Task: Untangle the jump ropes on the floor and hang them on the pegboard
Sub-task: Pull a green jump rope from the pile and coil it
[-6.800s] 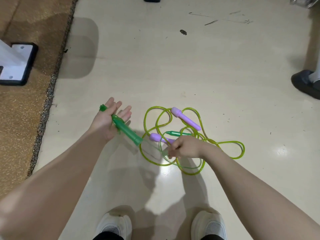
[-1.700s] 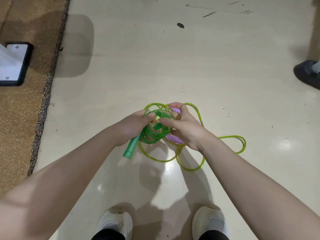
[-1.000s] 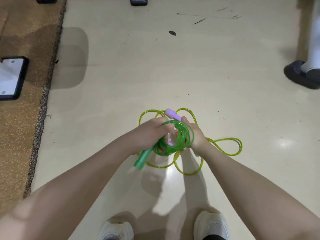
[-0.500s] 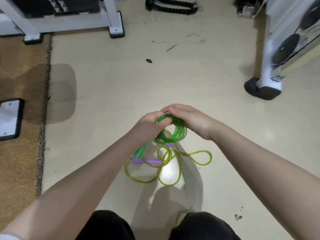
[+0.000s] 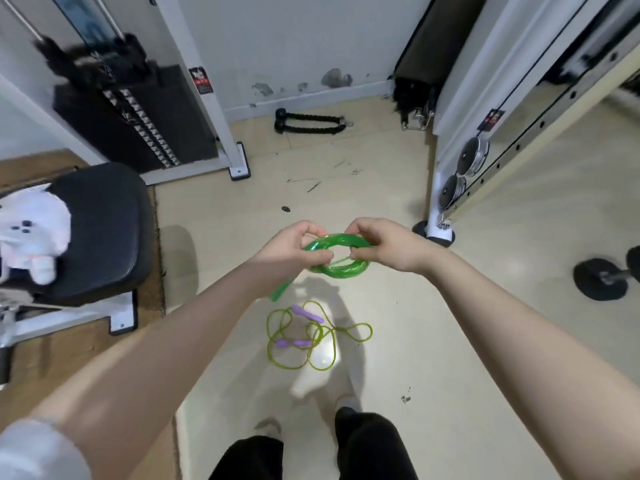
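A green jump rope [image 5: 337, 256] is wound into a tight coil and held up in front of me. My left hand [image 5: 294, 247] grips the coil's left side, and a green handle [image 5: 281, 292] hangs down below that hand. My right hand [image 5: 384, 242] pinches the coil's right side. A yellow-green jump rope [image 5: 308, 336] with two purple handles lies in loose loops on the floor below my hands. No pegboard is in view.
A black padded bench [image 5: 100, 230] with a white cloth [image 5: 33, 237] stands at left on a brown mat. A weight stack [image 5: 138, 123] and white frame are behind it. A white rack post [image 5: 440, 188] and a dumbbell [image 5: 602, 277] are at right.
I have stood up and lifted the coiled green rope off the floor. The yellow-green rope stays on the floor, free of the green one. The view now shows the gym equipment.
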{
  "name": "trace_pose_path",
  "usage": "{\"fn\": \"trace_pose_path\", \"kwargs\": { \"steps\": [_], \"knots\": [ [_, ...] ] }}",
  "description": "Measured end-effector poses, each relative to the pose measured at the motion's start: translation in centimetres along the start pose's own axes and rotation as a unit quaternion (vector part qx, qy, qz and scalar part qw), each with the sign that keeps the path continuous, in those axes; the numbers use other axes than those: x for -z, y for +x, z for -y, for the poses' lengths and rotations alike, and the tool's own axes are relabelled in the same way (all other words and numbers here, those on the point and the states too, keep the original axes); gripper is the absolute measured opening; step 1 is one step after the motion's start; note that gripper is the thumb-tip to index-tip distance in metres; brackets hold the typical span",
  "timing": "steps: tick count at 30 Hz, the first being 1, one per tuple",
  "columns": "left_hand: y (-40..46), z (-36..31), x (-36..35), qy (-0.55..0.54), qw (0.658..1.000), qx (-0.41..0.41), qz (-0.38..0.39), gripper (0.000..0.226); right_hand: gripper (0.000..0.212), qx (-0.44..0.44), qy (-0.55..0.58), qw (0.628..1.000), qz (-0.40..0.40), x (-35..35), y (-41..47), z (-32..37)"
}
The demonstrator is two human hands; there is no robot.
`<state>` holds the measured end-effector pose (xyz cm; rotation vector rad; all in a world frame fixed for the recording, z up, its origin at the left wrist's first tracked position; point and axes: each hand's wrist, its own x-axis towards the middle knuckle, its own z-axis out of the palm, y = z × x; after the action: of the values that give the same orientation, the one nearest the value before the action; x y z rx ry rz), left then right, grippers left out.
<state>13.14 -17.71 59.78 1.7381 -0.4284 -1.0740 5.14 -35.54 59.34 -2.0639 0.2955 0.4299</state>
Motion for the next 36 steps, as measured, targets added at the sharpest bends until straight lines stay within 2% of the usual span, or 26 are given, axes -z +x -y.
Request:
{"fn": "trace_pose_path", "kwargs": {
  "steps": [2,4,7,9,12,15,18,25,31,36],
  "knots": [
    [-1.1,-5.0,0.4,0.045,0.998,-0.031,-0.010,0.022,0.012,0.024,-0.102,0.994,-0.043,3.0,-1.1,3.9],
    [-0.9,-8.8,0.6,0.112,0.991,-0.066,-0.041,0.020,0.013,0.026,-0.150,0.986,-0.067,6.3,-1.5,6.8],
    [1.2,-13.5,1.5,0.292,0.946,-0.116,-0.075,0.023,0.012,0.033,-0.161,0.984,-0.076,10.7,-1.3,9.5],
    [2.4,-16.6,2.0,0.332,0.926,-0.147,-0.102,0.027,0.005,0.051,-0.131,0.986,-0.088,13.8,-1.0,10.7],
    [3.5,-21.4,2.1,0.314,0.915,-0.198,-0.160,0.026,0.005,0.079,-0.047,0.989,-0.118,18.4,-0.3,12.7],
    [4.7,-25.7,2.8,0.280,0.909,-0.232,-0.205,0.026,0.011,0.101,0.051,0.988,-0.101,23.0,0.7,15.1],
    [6.4,-29.7,4.5,0.248,0.915,-0.237,-0.211,0.024,0.012,0.119,0.064,0.984,-0.119,27.1,2.1,17.7],
    [14.8,-38.3,11.1,0.210,0.899,-0.280,-0.262,0.017,0.014,0.170,0.102,0.963,-0.183,35.1,10.4,22.3],
    [24.0,-46.9,20.3,0.152,0.898,-0.313,-0.271,0.011,0.015,0.220,0.141,0.938,-0.228,43.5,21.8,28.9],
    [29.4,-55.1,28.8,0.134,0.876,-0.349,-0.304,0.008,0.010,0.282,0.172,0.904,-0.270,49.8,30.6,36.1]
  ]
}}
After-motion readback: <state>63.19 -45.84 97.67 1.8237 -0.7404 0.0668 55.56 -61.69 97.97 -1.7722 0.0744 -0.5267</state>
